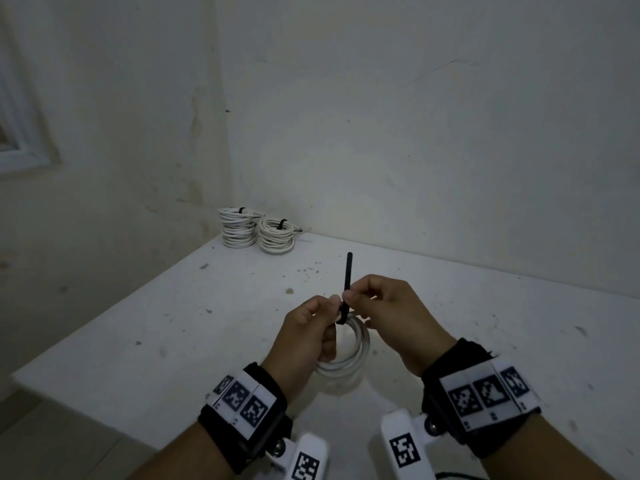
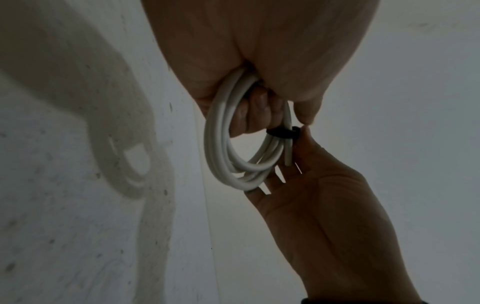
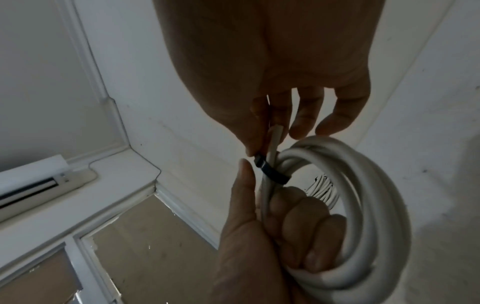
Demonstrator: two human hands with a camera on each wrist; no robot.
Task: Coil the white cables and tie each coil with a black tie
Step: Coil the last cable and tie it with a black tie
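Note:
A white cable coil (image 1: 351, 355) hangs above the table between both hands. My left hand (image 1: 304, 327) grips the coil (image 2: 221, 144), its fingers curled through the ring (image 3: 363, 205). A black tie (image 1: 347, 282) is looped around the top of the coil; its free end sticks straight up. My right hand (image 1: 391, 306) pinches the tie just above the loop with thumb and forefinger. The loop of the tie (image 2: 281, 131) wraps the strands tightly, as the right wrist view shows at the tie (image 3: 272, 174).
Two stacks of tied white coils (image 1: 239, 228) (image 1: 277, 235) stand at the far left corner of the white table (image 1: 173, 323), against the wall. The table's left edge drops to the floor (image 1: 52, 438). A window frame (image 1: 20, 133) is on the left wall.

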